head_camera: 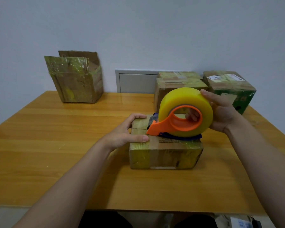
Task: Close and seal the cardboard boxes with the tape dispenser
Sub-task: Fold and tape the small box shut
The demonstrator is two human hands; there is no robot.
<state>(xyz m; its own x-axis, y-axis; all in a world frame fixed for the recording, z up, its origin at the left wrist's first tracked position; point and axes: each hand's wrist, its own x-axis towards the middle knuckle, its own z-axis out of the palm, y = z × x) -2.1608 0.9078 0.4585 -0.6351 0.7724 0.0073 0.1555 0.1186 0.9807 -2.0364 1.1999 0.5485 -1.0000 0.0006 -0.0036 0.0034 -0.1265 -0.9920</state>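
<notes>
Head view: right hand [220,111] grips the seemingly light, rigid tape dispenser [176,124] through its core atop the cardboard box [164,153], left hand [127,132] clasping that box's left end.

A single wide-angle view was given, taken from the person's head and aimed forward and down across the glossy orange-brown wooden table [56,145]. The table's near edge was caught low in the frame, and the pale grey wall [138,22] filled the upper part. Both bare forearms were seen entering from the bottom corners. The left hand [122,134] and the right hand [224,112] were framed close, just right of centre, at the low taped brown cardboard box [164,153] and the orange plastic tape dispenser with its yellow roll [176,124]. The open, tape-streaked cardboard box [76,83] was set far back at the left.
</notes>
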